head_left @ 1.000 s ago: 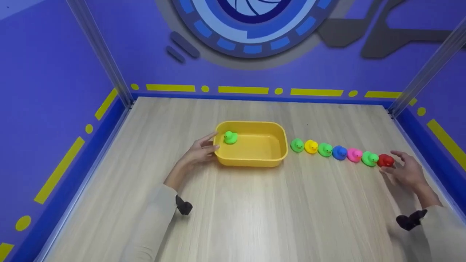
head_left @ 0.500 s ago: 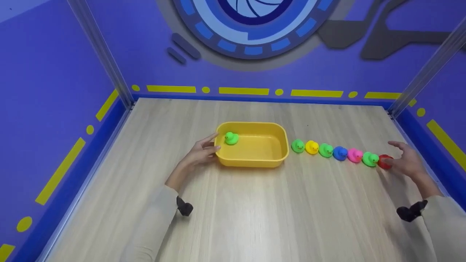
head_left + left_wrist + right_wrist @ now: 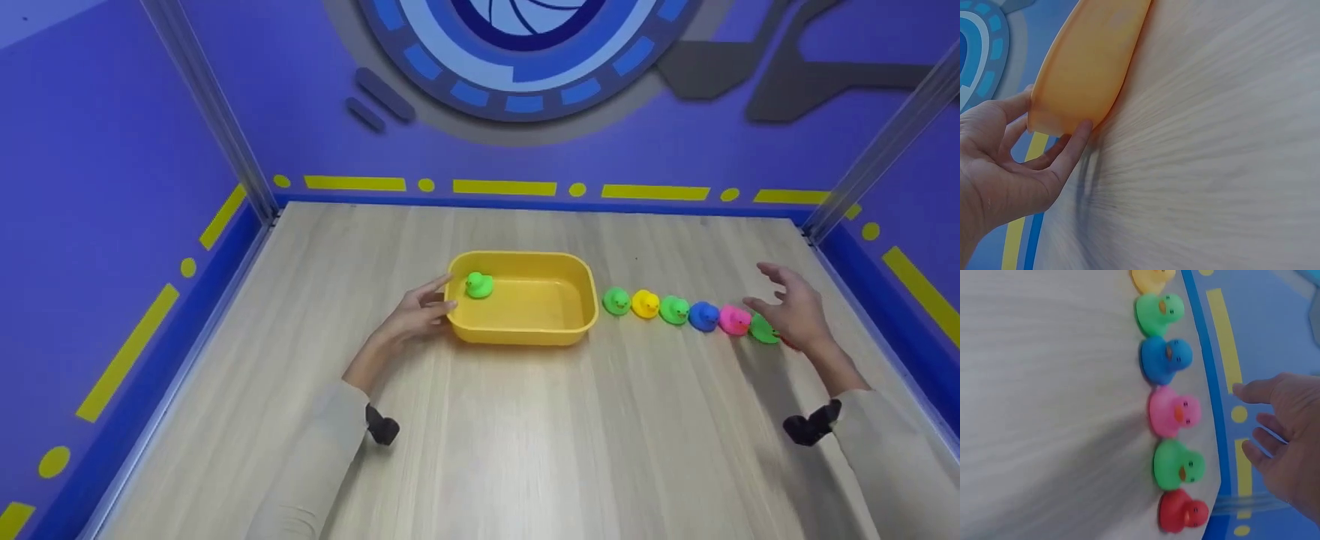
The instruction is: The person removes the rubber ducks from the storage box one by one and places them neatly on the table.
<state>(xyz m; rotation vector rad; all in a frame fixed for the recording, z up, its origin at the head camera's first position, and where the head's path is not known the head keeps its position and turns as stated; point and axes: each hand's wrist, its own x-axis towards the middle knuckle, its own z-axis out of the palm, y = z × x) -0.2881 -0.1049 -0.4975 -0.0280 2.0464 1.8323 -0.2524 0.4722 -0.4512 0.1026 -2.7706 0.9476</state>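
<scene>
In the head view a yellow tub (image 3: 521, 337) stands mid-table, with one green rubber duck (image 3: 479, 285) inside at its left end. My left hand (image 3: 415, 313) touches the tub's left end, its fingers spread and fairly straight in the left wrist view. A row of rubber ducks runs right from the tub: green (image 3: 617, 301), yellow (image 3: 645, 304), green (image 3: 674, 310), blue (image 3: 704, 316), pink (image 3: 735, 320), green (image 3: 764, 329) and red (image 3: 1176, 512). Over the row's right end hovers my right hand (image 3: 801, 309), fingers apart and holding nothing; it mostly hides the red duck in the head view.
Blue-purple panels (image 3: 525, 161) with yellow dashes enclose the wooden table (image 3: 517, 435) at the back and both sides. Metal posts stand at the back left corner (image 3: 217, 112) and back right. A small black device (image 3: 382, 426) sits at each wrist.
My right hand has lifted from beside the red duck and moved left and back above the row. The left hand stays at the tub, and the ducks keep their places.
</scene>
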